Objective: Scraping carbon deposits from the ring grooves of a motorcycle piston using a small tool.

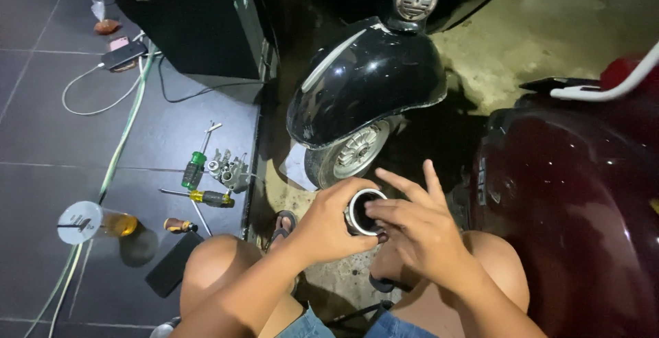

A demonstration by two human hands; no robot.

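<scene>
We looked down over bare knees and saw both hands meeting just in front of them. The left hand [328, 227] was wrapped around a short metal cylinder [362, 212] with a dark open mouth, its fingers curled tight about the body and the thumb lying along the near side. The right hand [419, 231] came in from the other side: its forefinger and thumb were at the cylinder's rim (whether they pinched the rim or only touched it, we could not tell), while the other fingers [432, 179] stood spread and raised above it. The cylinder sat between the two hands, held above the concrete floor and just below the front wheel [351, 153] of a black scooter [367, 77], whose glossy fender hung over that wheel.

To the right, close by the right knee, rose the dark red body of a second scooter [570, 201]. On the dark tiled floor to the left lay a green-handled screwdriver [194, 168], a yellow-handled screwdriver [206, 197] and a small metal carburettor part [230, 168], all near one another. Farther left lay a plastic cup [96, 223] on its side, with amber liquid in it, beside a green hose [123, 132].
</scene>
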